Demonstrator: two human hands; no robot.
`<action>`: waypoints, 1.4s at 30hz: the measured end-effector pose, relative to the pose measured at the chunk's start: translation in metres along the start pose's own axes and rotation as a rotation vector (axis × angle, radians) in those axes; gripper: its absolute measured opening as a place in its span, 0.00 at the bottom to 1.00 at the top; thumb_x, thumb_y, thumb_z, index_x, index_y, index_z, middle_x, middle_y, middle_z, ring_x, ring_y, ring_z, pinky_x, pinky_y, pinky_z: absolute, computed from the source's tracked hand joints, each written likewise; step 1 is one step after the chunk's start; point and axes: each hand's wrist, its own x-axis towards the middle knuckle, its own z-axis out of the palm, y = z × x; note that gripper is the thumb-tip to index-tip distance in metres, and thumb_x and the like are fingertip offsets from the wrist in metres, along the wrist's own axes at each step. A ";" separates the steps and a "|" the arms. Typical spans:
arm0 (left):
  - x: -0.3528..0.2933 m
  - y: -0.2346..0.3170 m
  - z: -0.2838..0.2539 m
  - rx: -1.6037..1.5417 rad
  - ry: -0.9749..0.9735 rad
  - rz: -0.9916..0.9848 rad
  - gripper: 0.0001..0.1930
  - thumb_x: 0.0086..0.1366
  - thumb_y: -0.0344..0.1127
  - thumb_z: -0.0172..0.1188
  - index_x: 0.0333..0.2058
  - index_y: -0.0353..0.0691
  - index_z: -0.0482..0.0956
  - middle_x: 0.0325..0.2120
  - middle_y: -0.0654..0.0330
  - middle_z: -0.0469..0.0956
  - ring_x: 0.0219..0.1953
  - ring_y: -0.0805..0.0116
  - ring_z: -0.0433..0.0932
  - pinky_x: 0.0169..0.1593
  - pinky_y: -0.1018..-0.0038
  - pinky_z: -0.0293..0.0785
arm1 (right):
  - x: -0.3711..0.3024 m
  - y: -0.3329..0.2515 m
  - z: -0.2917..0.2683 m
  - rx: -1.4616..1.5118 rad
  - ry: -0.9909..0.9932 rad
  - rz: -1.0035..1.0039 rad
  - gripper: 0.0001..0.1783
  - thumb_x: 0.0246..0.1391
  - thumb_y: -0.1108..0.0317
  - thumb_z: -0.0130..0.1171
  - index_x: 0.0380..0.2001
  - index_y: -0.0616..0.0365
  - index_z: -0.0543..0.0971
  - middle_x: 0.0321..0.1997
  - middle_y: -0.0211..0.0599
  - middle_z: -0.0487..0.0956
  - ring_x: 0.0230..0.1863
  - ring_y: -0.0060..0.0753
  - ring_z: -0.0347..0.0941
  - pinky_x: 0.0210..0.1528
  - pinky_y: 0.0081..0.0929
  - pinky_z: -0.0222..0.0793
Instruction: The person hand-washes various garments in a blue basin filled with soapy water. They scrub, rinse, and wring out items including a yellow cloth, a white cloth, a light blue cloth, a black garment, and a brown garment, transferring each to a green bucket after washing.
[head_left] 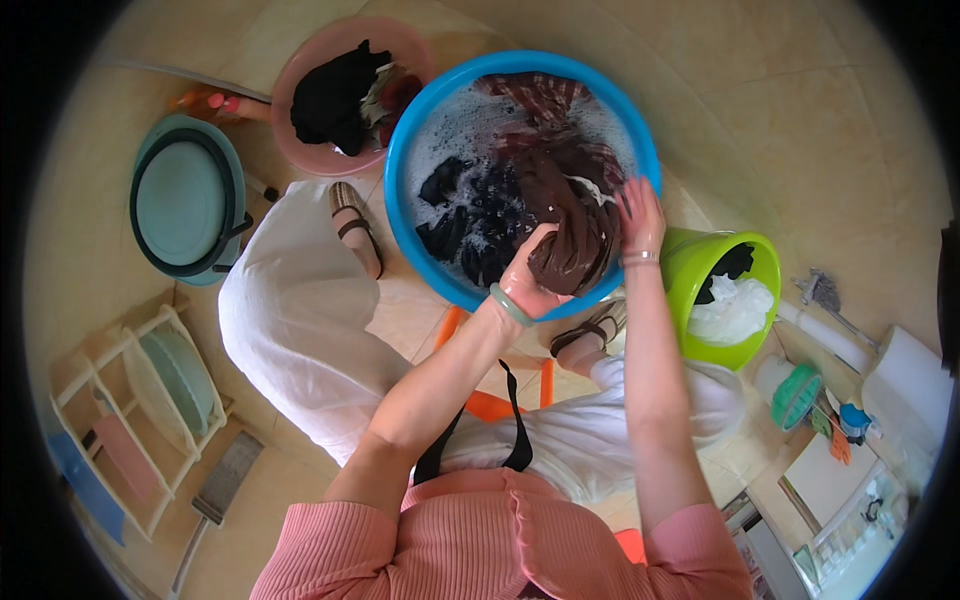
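A large blue basin (pixel 396 215) holds foamy water and wet dark clothes. My left hand (pixel 533 278), with a pale green bangle at its wrist, is closed on a bunched brown garment (pixel 580 232) at the basin's near side. Part of its fingers is hidden behind the cloth. My right hand (pixel 641 213) is at the right rim, its fingers stretched out beside a white edge on the brown garment. Farther back in the suds lies a dark red plaid cloth (pixel 535 97). Black clothes (pixel 470 215) float to the left.
A pink basin (pixel 290 85) of dark clothes stands at the back left. To the right, a lime green bucket (pixel 685 265) holds black and white cloth. Folding basins (pixel 180 205) and a rack (pixel 165 480) are at left. A green brush (pixel 796 396) lies at right.
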 end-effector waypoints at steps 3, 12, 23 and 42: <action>0.009 -0.023 0.026 -0.088 -0.037 0.032 0.19 0.64 0.46 0.53 0.50 0.47 0.77 0.53 0.62 0.76 0.56 0.66 0.72 0.59 0.65 0.67 | -0.043 0.015 -0.064 0.082 0.100 0.305 0.17 0.58 0.52 0.62 0.45 0.49 0.76 0.43 0.33 0.79 0.48 0.27 0.73 0.54 0.30 0.68; -0.007 -0.044 0.051 -0.446 -0.333 0.040 0.26 0.65 0.47 0.51 0.62 0.55 0.67 0.63 0.52 0.63 0.56 0.59 0.69 0.52 0.64 0.67 | -0.158 0.036 0.064 0.439 -0.334 0.266 0.24 0.65 0.49 0.48 0.53 0.55 0.74 0.52 0.39 0.78 0.50 0.36 0.74 0.48 0.31 0.76; -0.038 -0.028 0.082 0.326 0.175 0.046 0.28 0.63 0.61 0.58 0.53 0.46 0.73 0.42 0.55 0.78 0.35 0.68 0.75 0.31 0.77 0.68 | -0.074 -0.018 0.062 0.270 -0.579 0.613 0.24 0.66 0.49 0.43 0.49 0.57 0.76 0.41 0.42 0.81 0.39 0.36 0.80 0.41 0.33 0.79; 0.017 -0.013 0.048 2.179 0.388 0.259 0.16 0.56 0.43 0.59 0.37 0.37 0.79 0.34 0.42 0.80 0.40 0.41 0.78 0.44 0.59 0.74 | -0.067 -0.032 0.092 -1.169 -0.284 -0.171 0.21 0.49 0.61 0.62 0.38 0.70 0.79 0.39 0.49 0.83 0.42 0.44 0.79 0.46 0.34 0.71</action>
